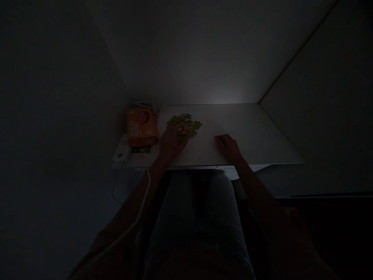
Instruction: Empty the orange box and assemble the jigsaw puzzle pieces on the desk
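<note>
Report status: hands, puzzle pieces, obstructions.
Left hand at puzzle pieces. Right hand apart from pile, apparently pinching small reddish piece. Orange box left of pile, blocking neither hand.

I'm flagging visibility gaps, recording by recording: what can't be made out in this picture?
All in the head view:
Puzzle pieces: the pile's near left part, covered by the left hand; single prints too small and dim.
Right hand: the reddish bit at its fingertips, too small and dark to identify.
Orange box: smaller lettering beside its title, too small.
Dark printed item: partly hidden by the orange box.
</note>
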A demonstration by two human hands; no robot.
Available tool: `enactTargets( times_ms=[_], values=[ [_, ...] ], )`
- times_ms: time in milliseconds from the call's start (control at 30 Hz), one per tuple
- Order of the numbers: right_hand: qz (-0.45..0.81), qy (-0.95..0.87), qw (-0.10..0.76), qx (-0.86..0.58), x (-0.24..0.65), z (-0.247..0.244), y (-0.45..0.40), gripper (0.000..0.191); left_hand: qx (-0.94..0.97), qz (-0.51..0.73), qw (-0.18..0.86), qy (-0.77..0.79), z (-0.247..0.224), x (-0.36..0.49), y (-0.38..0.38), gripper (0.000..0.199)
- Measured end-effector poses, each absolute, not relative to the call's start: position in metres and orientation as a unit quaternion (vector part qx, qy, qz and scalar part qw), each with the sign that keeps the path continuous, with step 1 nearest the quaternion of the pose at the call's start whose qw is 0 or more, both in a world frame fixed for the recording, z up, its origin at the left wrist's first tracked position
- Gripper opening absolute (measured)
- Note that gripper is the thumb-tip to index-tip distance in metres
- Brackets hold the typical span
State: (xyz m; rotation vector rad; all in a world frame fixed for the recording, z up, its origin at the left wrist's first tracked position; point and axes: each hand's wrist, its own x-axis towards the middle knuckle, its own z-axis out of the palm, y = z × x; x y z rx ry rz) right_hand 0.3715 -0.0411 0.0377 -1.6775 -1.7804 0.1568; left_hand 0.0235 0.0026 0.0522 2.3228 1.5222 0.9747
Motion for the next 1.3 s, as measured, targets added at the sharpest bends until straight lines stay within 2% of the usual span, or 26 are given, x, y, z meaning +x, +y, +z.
enactTargets(
  times_ms=[67, 167, 267, 500, 633, 767, 867, 1033, 1200, 1300],
  values=[
    [0.059, -0.686, 0.331, -0.645, 0.371, 0.038, -0.041, 0.056, 0.816, 0.263, 0.106, 0.503, 0.048, 0.046, 0.018, 0.097],
    [0.057, -0.691, 0.32, -0.645, 0.368, 0.039, -0.041, 0.052, 0.842, 0.213, 0.092, 0.486, 0.046, 0.063, 0.043, 0.081],
    [0.053, -0.696, 0.306, -0.648, 0.366, 0.04, -0.04, 0.049, 0.85, 0.219, 0.086, 0.471, 0.049, 0.072, 0.07, 0.073],
    [0.045, -0.702, 0.281, -0.653, 0.36, 0.041, -0.049, 0.041, 0.873, 0.243, 0.095, 0.411, 0.055, 0.1, 0.133, 0.07],
    [0.044, -0.707, 0.257, -0.658, 0.361, 0.043, -0.047, 0.036, 0.867, 0.264, 0.075, 0.417, 0.056, 0.106, 0.143, 0.072],
    [0.105, -0.717, 0.249, -0.643, 0.369, 0.053, 0.004, 0.037, 0.811, 0.274, 0.031, 0.515, 0.054, 0.105, 0.136, 0.081],
    [0.079, -0.724, 0.275, -0.628, 0.372, 0.061, 0.068, 0.047, 0.798, 0.26, 0.023, 0.543, 0.053, 0.105, 0.136, 0.08],
    [0.028, -0.758, 0.27, -0.594, 0.375, 0.055, 0.136, 0.064, 0.795, 0.282, 0.064, 0.534, 0.056, 0.106, 0.144, 0.061],
    [0.017, -0.78, 0.264, -0.567, 0.387, 0.041, 0.144, 0.066, 0.77, 0.355, 0.123, 0.515, 0.054, 0.104, 0.155, 0.033],
    [0.034, -0.783, 0.266, -0.561, 0.39, 0.039, 0.145, 0.067, 0.754, 0.39, 0.162, 0.504, 0.05, 0.101, 0.161, 0.028]
  ],
)
